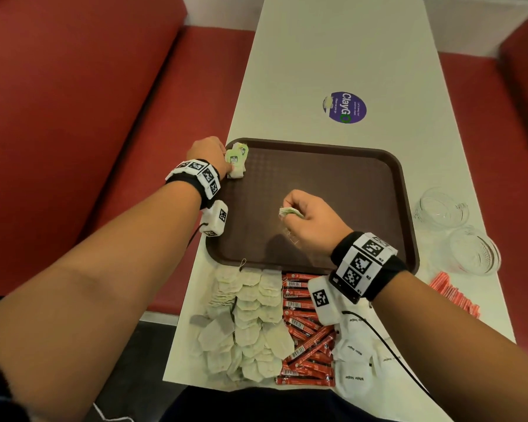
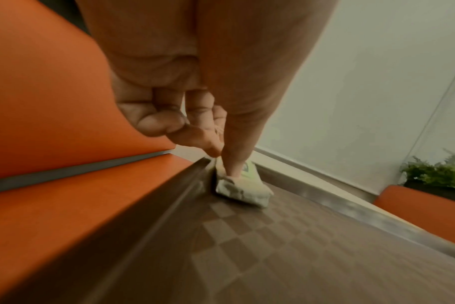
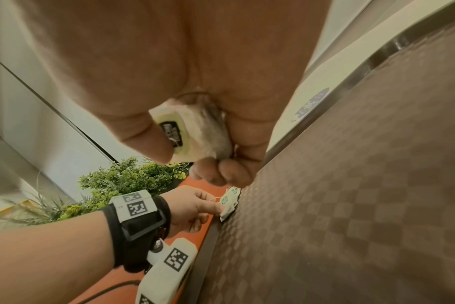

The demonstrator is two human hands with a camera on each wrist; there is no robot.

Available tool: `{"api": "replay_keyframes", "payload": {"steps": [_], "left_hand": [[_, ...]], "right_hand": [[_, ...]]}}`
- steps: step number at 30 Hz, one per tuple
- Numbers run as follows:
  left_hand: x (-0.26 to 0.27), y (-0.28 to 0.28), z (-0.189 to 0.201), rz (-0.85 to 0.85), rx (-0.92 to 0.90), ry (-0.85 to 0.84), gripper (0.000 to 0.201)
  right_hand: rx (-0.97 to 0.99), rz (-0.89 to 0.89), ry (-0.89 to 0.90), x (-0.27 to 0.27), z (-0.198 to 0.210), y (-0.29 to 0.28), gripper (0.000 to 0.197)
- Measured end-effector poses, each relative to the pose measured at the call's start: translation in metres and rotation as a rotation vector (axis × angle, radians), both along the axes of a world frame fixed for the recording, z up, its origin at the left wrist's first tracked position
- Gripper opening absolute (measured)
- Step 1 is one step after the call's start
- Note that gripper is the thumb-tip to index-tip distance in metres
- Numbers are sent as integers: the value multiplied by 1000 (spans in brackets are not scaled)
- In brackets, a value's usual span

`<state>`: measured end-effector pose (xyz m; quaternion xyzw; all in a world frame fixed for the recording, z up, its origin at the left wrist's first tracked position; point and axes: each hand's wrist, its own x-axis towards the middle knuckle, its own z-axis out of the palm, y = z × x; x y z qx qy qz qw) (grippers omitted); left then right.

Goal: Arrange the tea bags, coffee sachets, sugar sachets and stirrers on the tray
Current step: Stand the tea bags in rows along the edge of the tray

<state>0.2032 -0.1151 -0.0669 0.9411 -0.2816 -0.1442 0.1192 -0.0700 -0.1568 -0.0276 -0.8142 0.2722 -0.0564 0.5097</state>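
Observation:
A brown tray [image 1: 333, 193] lies on the white table [image 1: 317, 56]. At its far left corner, two tea bags with green tags [image 1: 237, 161] lean against the rim. My left hand [image 1: 227, 166] pinches them there, thumb on top [image 2: 237, 164] of the tea bags [image 2: 244, 189]. My right hand [image 1: 288, 213] hovers over the middle of the tray, fingers curled round a folded tea bag [image 3: 195, 131] with a green tag. In front of the tray lie a tea bag pile [image 1: 247, 324], red coffee sachets [image 1: 305, 339] and white sugar sachets [image 1: 357, 360]. Orange stirrers [image 1: 453, 295] lie to the right.
Two glass cups [image 1: 442, 208] [image 1: 473, 254] stand on the table just right of the tray. A round purple sticker [image 1: 345, 107] is stuck beyond the tray. Red benches [image 1: 73, 117] flank the narrow table on both sides.

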Motion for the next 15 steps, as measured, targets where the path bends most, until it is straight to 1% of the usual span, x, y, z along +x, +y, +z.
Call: {"api": "replay_keyframes", "payload": {"steps": [3, 6, 11, 15], "left_hand": [[2, -7, 0, -28, 42, -20, 27], [4, -16, 5, -66, 54, -18, 20], [-2, -35, 5, -116, 145, -58, 47], [-13, -45, 7, -169, 185, -91, 43]], "right_hand": [[-20, 11, 0, 0, 1, -1, 17], [-9, -1, -11, 0, 3, -2, 15], [-20, -6, -12, 1, 7, -4, 10], [-40, -3, -4, 0, 8, -6, 9]]}}
